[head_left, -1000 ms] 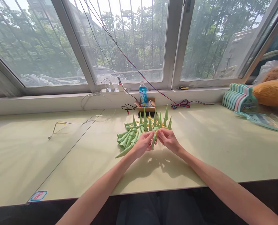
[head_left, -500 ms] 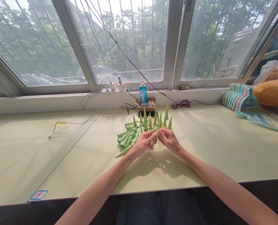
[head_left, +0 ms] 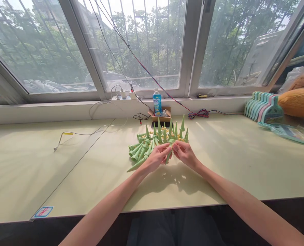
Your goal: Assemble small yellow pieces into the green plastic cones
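Observation:
A green plastic cone-shaped spike (head_left: 168, 158) with a ribbed collar is held point down in my left hand (head_left: 157, 156), thumb and fingers closed round it. My right hand (head_left: 185, 153) is closed in a pinch against the spike just below its collar. Whatever lies between those fingertips is too small and covered to make out. Just beyond and left of my hands lies a pile of similar green spikes (head_left: 140, 149). Several more stand upright, among them a tall spike (head_left: 183, 123) at the right. Small yellow pieces (head_left: 164, 129) are scattered among them.
Behind the pile, a blue-labelled bottle (head_left: 157, 102) stands by a small cardboard box (head_left: 166, 117) and a dark flat object. A coiled cable (head_left: 198, 113), a white cable (head_left: 77, 133) and a row of pastel plastic pieces (head_left: 265, 106) are also on the table.
The whole view has shifted very slightly. Both hands keep the same hold on the green spike, with only a tiny movement at the fingertips.

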